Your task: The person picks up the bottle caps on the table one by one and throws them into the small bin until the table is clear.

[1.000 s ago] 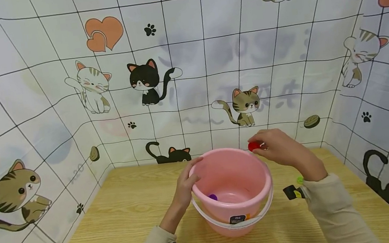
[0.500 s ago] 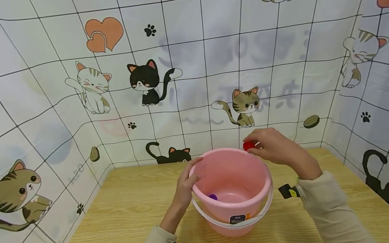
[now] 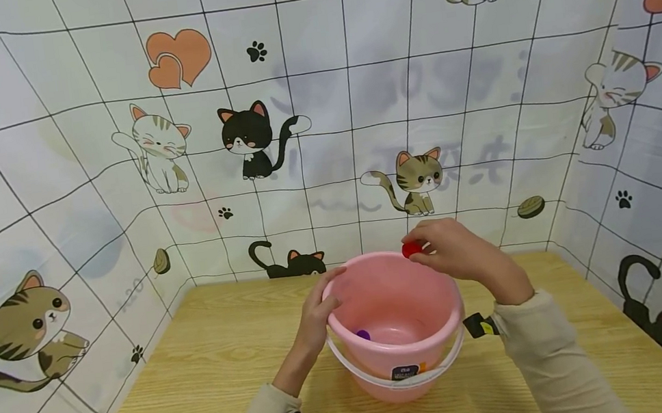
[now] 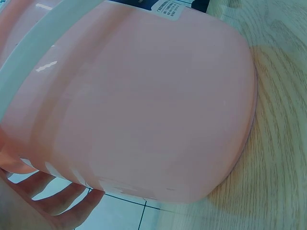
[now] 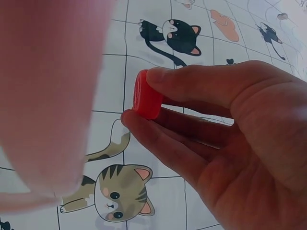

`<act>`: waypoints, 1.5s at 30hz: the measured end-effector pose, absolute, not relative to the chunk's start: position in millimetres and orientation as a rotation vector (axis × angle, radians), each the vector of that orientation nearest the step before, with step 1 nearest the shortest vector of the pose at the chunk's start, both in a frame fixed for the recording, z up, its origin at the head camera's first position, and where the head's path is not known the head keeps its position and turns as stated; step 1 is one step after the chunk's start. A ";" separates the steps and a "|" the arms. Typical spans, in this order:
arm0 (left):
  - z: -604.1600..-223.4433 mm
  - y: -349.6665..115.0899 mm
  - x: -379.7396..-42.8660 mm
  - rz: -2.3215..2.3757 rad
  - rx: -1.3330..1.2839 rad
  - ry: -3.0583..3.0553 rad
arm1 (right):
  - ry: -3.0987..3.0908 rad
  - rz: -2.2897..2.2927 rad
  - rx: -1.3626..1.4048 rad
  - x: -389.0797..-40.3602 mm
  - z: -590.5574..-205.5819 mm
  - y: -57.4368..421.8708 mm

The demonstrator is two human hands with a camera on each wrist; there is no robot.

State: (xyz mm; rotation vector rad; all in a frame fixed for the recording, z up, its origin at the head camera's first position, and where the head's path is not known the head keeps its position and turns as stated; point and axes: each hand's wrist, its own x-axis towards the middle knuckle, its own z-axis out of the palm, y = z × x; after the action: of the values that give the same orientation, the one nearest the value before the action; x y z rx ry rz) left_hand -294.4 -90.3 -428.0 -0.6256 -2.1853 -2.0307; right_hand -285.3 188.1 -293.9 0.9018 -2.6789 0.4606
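Observation:
A pink bucket [image 3: 392, 302] with a white handle [image 3: 411, 381] stands upright on the wooden table. My left hand [image 3: 311, 312] grips its left rim, thumb over the edge; in the left wrist view the fingers [image 4: 72, 206] lie along the outside wall. Between thumb and fingertips, my right hand [image 3: 463, 252] pinches a small red bottle cap [image 5: 147, 98] at the far right rim. The cap [image 3: 412, 249] is round and short, with a raised pattern on its flat face. Inside the bucket lies a small purple piece [image 3: 362, 334], partly hidden by the near rim.
The light wooden table [image 3: 203, 374] reaches back to a white cloth [image 3: 319, 111] with a grid and cat drawings, which hangs behind and on both sides. A dark label [image 3: 404, 372] is on the bucket's front.
My right hand has moved left with the red bottle cap, from beside the bucket to its far right rim. The left hand and bucket have stayed in place.

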 end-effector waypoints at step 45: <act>-426.8 -90.8 -294.7 -2.056 -0.622 -2.179 | -2.643 0.405 0.980 -288.5 -277.2 161.6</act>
State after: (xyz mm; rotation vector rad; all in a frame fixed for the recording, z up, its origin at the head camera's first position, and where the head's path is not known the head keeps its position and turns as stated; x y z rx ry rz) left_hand -294.7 -90.8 -426.8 -0.6215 -2.1789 -2.0563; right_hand -288.5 161.6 -277.2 0.9800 -2.6428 0.4051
